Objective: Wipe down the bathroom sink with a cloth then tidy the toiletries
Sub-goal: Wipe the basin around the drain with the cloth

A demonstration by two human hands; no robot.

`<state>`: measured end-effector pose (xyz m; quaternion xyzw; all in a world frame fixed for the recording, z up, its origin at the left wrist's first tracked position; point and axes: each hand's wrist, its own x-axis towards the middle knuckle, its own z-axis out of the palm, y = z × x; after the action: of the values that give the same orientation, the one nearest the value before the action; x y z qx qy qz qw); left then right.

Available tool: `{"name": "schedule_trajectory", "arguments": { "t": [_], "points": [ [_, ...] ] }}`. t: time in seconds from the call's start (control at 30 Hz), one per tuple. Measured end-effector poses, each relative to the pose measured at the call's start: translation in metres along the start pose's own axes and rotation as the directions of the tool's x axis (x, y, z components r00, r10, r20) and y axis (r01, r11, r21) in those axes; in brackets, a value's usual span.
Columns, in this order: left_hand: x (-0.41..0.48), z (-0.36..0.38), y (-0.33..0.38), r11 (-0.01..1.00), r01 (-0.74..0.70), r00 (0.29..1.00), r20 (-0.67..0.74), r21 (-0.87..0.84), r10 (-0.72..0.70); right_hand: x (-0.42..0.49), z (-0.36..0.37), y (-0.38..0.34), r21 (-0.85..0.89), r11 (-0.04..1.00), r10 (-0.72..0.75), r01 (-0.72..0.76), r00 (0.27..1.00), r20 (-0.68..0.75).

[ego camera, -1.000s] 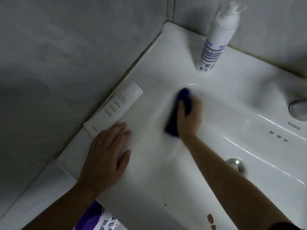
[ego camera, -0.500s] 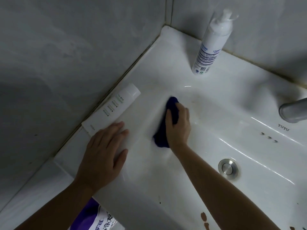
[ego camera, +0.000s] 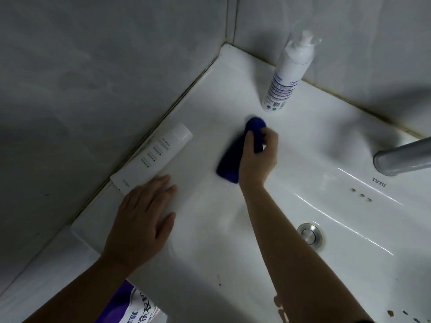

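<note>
Blue cloth (ego camera: 231,164) gripped under right hand (ego camera: 258,159).

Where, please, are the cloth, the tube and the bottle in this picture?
cloth (ego camera: 227,169): head view, on its lower blue end.
tube (ego camera: 154,157): head view, on the printed middle of its body.
bottle (ego camera: 279,87): head view, on its label.

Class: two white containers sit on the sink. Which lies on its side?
The white tube along the side wall lies flat; the pump bottle stands upright.
</note>
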<state>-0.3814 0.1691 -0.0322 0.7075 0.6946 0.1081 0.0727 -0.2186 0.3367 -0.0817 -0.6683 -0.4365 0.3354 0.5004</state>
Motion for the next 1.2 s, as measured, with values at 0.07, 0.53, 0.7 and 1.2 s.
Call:
{"name": "schedule_trajectory", "arguments": {
  "t": [0.07, 0.53, 0.7, 1.2],
  "points": [
    [-0.001, 0.001, 0.000, 1.000, 0.001, 1.000, 0.009, -0.001, -0.001, 0.001, 0.004, -0.007, 0.024, 0.998, 0.060, -0.059, 0.998, -0.021],
    [-0.002, 0.000, -0.001, 1.000, 0.004, 1.000, 0.017, -0.014, -0.004, 0.008, -0.022, 0.018, -0.124, 0.992, 0.023, -0.020, 0.999, 0.024],
    [-0.002, 0.000, -0.001, 1.000, 0.009, 1.000, 0.014, -0.013, -0.009, -0.006, -0.094, 0.083, -0.343, 0.906, 0.221, -0.249, 0.968, -0.118],
    [-0.001, -0.001, 0.002, 1.000, 0.022, 1.000, 0.007, 0.019, -0.022, -0.087, -0.051, 0.062, -0.118, 0.873, -0.323, 0.474, 0.742, 0.588]
  ]
}}
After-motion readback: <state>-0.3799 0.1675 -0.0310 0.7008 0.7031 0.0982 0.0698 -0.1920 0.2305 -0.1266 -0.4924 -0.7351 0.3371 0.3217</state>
